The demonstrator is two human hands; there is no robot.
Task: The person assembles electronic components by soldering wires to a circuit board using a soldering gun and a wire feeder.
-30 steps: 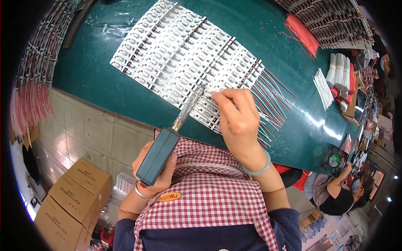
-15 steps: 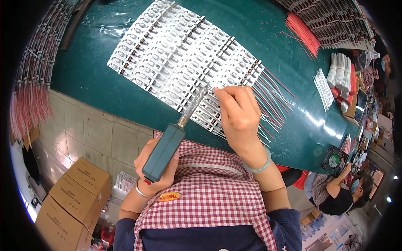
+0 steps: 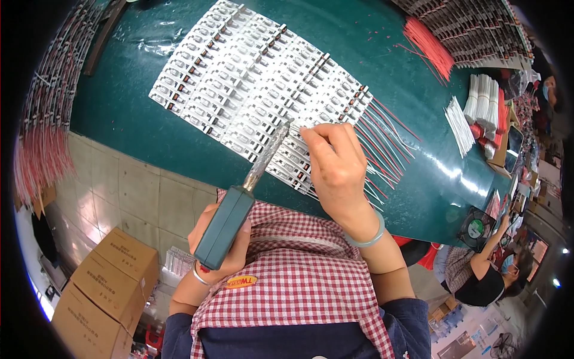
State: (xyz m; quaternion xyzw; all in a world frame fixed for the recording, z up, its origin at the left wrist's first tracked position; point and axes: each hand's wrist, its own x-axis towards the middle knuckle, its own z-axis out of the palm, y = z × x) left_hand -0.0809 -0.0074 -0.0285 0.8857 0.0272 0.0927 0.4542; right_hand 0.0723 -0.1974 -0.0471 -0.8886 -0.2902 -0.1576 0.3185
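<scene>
My left hand (image 3: pixel 238 248) is wrapped round the dark green handle of a soldering iron (image 3: pixel 222 226). The iron's long silvery shaft slants up and away, its tip at a sheet of white module boards (image 3: pixel 251 78) lying on the green table. Beside that tip, my right hand (image 3: pixel 339 170) has thumb and forefinger pinched together low over the boards. What they pinch is too small to make out. Thin red and white wires (image 3: pixel 388 143) run out from the sheet's right end, partly behind my right hand.
Loose red wires (image 3: pixel 427 51) and white wire bundles (image 3: pixel 481 105) lie at the right. Wired modules hang at the far left (image 3: pixel 51 107) and are stacked at upper right (image 3: pixel 472 27). Cardboard boxes (image 3: pixel 107 281) stand lower left. A small fan (image 3: pixel 476 228) and a co-worker (image 3: pixel 490 272) are at right.
The soldering iron's handle has drawn back slightly, down and to the left, with my left hand. My right hand keeps its pinch at nearly the same spot on the boards.
</scene>
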